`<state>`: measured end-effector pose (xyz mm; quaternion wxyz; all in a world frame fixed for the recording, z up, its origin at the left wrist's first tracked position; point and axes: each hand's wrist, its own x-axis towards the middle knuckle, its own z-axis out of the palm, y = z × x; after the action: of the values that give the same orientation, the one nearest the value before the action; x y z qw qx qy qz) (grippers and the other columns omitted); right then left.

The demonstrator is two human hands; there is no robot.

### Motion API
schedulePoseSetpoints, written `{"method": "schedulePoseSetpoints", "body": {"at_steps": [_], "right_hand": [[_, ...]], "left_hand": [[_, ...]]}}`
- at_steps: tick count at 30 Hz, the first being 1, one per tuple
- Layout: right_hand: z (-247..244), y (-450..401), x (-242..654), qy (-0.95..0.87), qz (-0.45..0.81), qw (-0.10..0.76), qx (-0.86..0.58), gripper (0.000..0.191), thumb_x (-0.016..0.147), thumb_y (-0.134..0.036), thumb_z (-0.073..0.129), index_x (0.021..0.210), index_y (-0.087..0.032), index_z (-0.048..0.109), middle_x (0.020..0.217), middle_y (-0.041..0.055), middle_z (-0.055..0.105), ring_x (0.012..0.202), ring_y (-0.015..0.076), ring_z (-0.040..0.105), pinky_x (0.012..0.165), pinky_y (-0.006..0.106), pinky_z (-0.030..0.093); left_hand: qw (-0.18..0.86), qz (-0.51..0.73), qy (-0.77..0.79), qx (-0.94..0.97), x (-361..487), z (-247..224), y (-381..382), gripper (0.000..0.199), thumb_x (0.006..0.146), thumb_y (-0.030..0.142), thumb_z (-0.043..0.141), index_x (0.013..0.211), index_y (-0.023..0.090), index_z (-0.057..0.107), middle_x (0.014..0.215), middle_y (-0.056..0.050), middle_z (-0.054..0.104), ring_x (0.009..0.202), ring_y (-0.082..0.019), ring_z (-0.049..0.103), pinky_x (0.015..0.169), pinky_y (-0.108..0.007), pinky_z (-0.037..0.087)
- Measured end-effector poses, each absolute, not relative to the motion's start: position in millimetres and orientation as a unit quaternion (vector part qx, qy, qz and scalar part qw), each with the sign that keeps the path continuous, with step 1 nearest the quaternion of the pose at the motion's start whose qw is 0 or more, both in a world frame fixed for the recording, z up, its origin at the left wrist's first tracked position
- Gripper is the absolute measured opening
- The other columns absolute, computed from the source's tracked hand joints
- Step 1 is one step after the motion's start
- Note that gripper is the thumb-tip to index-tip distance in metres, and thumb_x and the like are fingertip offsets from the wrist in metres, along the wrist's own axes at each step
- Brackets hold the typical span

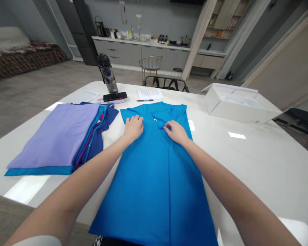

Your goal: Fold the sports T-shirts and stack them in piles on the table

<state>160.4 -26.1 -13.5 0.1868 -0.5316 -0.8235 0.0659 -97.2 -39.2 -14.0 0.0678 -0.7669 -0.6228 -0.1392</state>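
A bright blue T-shirt [149,184] lies lengthwise on the white table before me, its hem hanging over the near edge. Its right side is folded inward, and the folded sleeve lies across the chest beside a small white logo. My left hand [133,128] rests on the shirt's left upper part, fingers laid on the cloth. With thumb and index finger, my right hand [176,131] pinches the edge of the folded sleeve. Left of the shirt is a stack of folded clothes [59,133], lilac on top, with blue, purple and navy layers below.
Behind the stack stand a dark water bottle [109,75] and a black phone [115,96]. A printed sheet [150,94] and a pen [145,100] lie beyond the collar. An open white box [236,109] sits at the far right. Chairs and a kitchen counter are behind the table.
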Motion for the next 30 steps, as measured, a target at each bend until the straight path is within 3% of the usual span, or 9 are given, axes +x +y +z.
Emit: {"method": "schedulePoseSetpoints", "body": {"at_steps": [6, 13, 17, 22, 26, 30], "right_hand": [[-10.5, 65.3, 73.6, -0.830, 0.093, 0.165, -0.524, 0.026, 0.103, -0.032, 0.053, 0.119, -0.021, 0.070, 0.123, 0.0120, 0.067, 0.113, 0.0265, 0.060, 0.094, 0.037, 0.047], [-25.3, 151.3, 29.6, -0.801, 0.118, 0.114, -0.576, 0.044, 0.106, -0.034, 0.046, 0.147, -0.025, 0.057, 0.145, 0.0155, 0.057, 0.131, 0.0334, 0.052, 0.102, 0.047, 0.046], [-29.3, 174.0, 21.9, -0.796, 0.104, 0.106, -0.587, 0.042, 0.106, -0.039, 0.048, 0.145, -0.027, 0.059, 0.144, 0.0161, 0.056, 0.131, 0.0351, 0.052, 0.101, 0.050, 0.047], [-34.2, 184.1, 17.5, -0.803, 0.095, 0.103, -0.579, 0.030, 0.106, -0.034, 0.046, 0.126, -0.025, 0.066, 0.131, 0.0156, 0.063, 0.123, 0.0353, 0.057, 0.097, 0.052, 0.047], [-33.4, 180.4, 17.5, -0.812, 0.088, 0.115, -0.565, 0.026, 0.106, -0.025, 0.041, 0.122, -0.023, 0.061, 0.126, 0.0152, 0.066, 0.116, 0.0334, 0.059, 0.096, 0.053, 0.044], [-23.5, 172.1, 30.9, -0.811, 0.086, 0.161, -0.556, 0.025, 0.104, -0.025, 0.039, 0.120, -0.024, 0.058, 0.124, 0.0149, 0.066, 0.114, 0.0332, 0.058, 0.093, 0.049, 0.044]], "left_hand": [[0.075, -0.083, -0.718, -0.687, -150.2, -7.5, 38.5, 0.038, 0.100, 0.021, 0.036, 0.128, 0.012, 0.060, 0.127, -0.024, 0.065, 0.122, -0.039, 0.055, 0.102, -0.055, 0.034], [0.061, -0.030, -0.747, -0.661, -182.3, -17.5, 68.8, 0.036, 0.101, 0.024, 0.040, 0.124, 0.011, 0.064, 0.130, -0.024, 0.065, 0.126, -0.040, 0.052, 0.108, -0.057, 0.028], [0.069, -0.053, -0.748, -0.658, -185.0, -21.1, 68.3, 0.036, 0.100, 0.021, 0.039, 0.122, 0.012, 0.066, 0.130, -0.024, 0.064, 0.124, -0.040, 0.051, 0.105, -0.057, 0.031], [0.067, -0.081, -0.731, -0.674, -181.6, -18.7, 62.5, 0.032, 0.099, 0.019, 0.040, 0.114, 0.010, 0.067, 0.124, -0.026, 0.066, 0.122, -0.041, 0.054, 0.103, -0.058, 0.035], [-0.064, -0.151, -0.714, -0.681, -182.1, -1.6, 56.0, 0.020, 0.098, 0.026, 0.051, 0.104, 0.015, 0.066, 0.101, -0.017, 0.072, 0.107, -0.035, 0.064, 0.100, -0.054, 0.043], [-0.335, -0.343, -0.615, -0.626, -169.5, 27.9, 45.2, 0.010, 0.093, 0.028, 0.064, 0.092, 0.019, 0.062, 0.076, -0.002, 0.064, 0.075, -0.018, 0.064, 0.075, -0.034, 0.055]]}}
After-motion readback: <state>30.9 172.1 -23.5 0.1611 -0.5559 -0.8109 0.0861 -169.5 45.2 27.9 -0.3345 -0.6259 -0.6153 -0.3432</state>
